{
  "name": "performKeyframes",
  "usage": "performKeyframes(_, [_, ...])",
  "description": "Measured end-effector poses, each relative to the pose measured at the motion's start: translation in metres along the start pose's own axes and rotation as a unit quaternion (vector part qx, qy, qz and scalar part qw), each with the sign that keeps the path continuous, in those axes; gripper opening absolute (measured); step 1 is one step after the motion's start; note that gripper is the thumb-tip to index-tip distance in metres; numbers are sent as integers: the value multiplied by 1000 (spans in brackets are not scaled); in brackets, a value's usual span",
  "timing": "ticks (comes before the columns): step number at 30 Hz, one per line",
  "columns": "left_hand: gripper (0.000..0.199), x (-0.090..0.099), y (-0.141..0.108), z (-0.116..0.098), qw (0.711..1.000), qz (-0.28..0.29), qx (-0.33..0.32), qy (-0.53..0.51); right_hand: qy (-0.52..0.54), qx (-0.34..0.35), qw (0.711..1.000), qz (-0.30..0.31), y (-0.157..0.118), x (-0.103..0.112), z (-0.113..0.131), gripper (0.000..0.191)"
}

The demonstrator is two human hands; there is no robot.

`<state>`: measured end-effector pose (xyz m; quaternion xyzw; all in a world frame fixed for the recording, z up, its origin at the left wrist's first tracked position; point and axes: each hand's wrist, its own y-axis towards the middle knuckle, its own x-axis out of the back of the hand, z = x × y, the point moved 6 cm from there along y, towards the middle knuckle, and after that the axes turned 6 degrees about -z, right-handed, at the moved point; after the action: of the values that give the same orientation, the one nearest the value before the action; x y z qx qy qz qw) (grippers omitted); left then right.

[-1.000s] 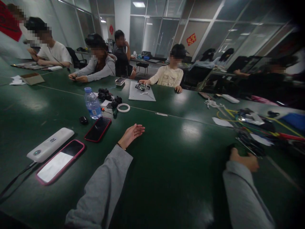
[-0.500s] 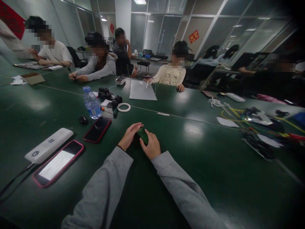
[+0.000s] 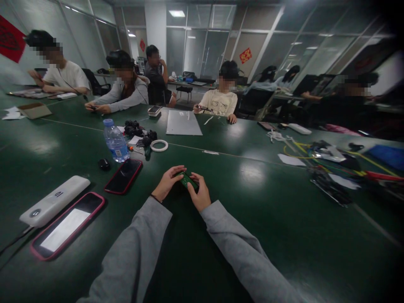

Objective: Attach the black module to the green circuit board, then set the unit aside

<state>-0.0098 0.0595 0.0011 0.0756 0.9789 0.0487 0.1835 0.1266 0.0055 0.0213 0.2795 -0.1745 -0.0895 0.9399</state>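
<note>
A small green circuit board (image 3: 188, 181) is held between both hands above the dark green table (image 3: 252, 235). My left hand (image 3: 168, 182) grips its left end, thumb on the top face and fingers behind. At the right end, my right hand (image 3: 200, 193) has its thumb on the near side and its fingers over the far side. The board lies tilted, its left end farther from me. Left of the hands rests a dark phone with a red edge (image 3: 123, 176). Beyond it are a water bottle (image 3: 116, 141) and a white tape ring (image 3: 159, 145).
A white power bank (image 3: 55, 201) and a pink-cased phone with a lit screen (image 3: 67, 227) lie at the near left. Tangled cables (image 3: 331, 158) spread at the right. A grey sheet (image 3: 184, 123) lies across the table, before a seated person (image 3: 221, 101).
The board has turned between my hands from a steeper to a flatter slant, and my left thumb now rests on it. The whole view has shifted slightly.
</note>
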Motion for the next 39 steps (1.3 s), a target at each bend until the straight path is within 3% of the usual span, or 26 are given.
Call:
performKeyframes(5, [40, -1, -2, -1, 1000, -7, 7, -11, 39, -74, 996, -14, -5, 3, -17, 35])
performKeyframes(20, [43, 3, -3, -3, 999, -31, 1, -37, 25, -65, 998, 13, -6, -2, -17, 37])
performKeyframes(32, [40, 2, -6, -11, 990, -83, 10, -117, 25, -77, 994, 78, -8, -8, -13, 49])
performKeyframes(36, [50, -4, -4, -12, 987, -75, -1, -140, 18, -75, 997, 13, -5, 0, -16, 50])
performKeyframes(39, [50, -10, -4, -3, 978, -82, 53, -184, -23, -71, 995, -69, -3, 12, -20, 51])
